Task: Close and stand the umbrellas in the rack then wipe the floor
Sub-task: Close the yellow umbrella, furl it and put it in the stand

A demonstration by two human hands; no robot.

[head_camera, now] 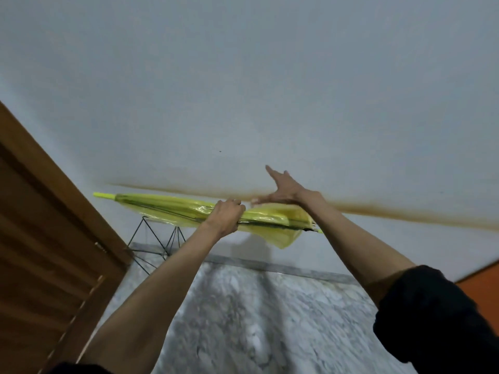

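The job is only partly done. At the left of the frame is a brown door [54, 238]. Just right of it, low down, a black wire rack [167, 238] stands on the floor [256, 319]. I see no umbrella in the rack.

The yellow umbrella [172, 207] is folded shut, so that bit looks done. It is not in the rack yet. It is up in the air in the middle of the frame, above the rack. It lies on its side with its pointy tip to the left.

The left grip [225, 215] is curled tight round the middle of the umbrella and holds it up. The right grip [283, 191] is wide open, with fingers spread. It holds nothing, and is just above the right end of the umbrella. I cannot tell if it touches the plastic.

I think the next bit is to stand the umbrella in the rack. Then the floor needs a wipe. I see no cloth and no other umbrellas.

The umbrella is thin, see-through yellow plastic with dark ribs inside. The left part is neat and slim. The right part is loose and baggy, and one flap hangs down. The handle is hidden behind the right arm.
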